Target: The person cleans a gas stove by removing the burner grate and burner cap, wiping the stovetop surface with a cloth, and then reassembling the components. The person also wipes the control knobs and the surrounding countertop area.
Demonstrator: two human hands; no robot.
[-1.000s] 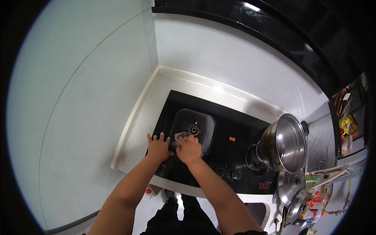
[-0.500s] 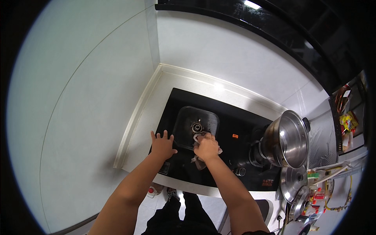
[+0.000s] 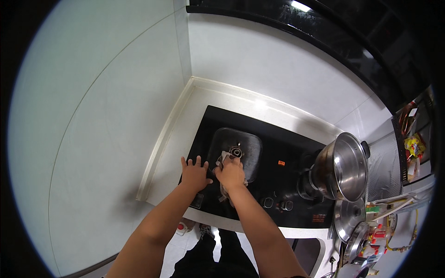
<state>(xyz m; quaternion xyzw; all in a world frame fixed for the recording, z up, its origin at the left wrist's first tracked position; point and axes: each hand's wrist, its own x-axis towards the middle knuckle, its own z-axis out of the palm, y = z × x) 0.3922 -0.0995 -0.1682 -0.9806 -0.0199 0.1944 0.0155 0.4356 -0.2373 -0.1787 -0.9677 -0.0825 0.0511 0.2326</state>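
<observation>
A black gas stove (image 3: 278, 143) is set into a pale counter. On its left side is a square recessed burner tray (image 3: 252, 160) with a bare burner (image 3: 236, 152) in the middle. My right hand (image 3: 232, 173) grips a crumpled, light cloth (image 3: 225, 156) and presses it onto the tray's near left part, just below the burner. Part of the cloth hangs out below the hand over the stove's surface. My left hand (image 3: 194, 174) lies with spread fingers on the stove's left edge, holding nothing.
A large steel pot (image 3: 345, 167) stands on the right burner. Steel lids (image 3: 348, 215) lean beside the counter's right end, near bottles. Two control knobs (image 3: 287, 205) sit near the stove's front edge. A black range hood (image 3: 296, 28) overhangs the back; a wall rises at left.
My right hand has moved left with the cloth, from the tray's near right part to its near left. A second knob is now uncovered. My left hand stays in place.
</observation>
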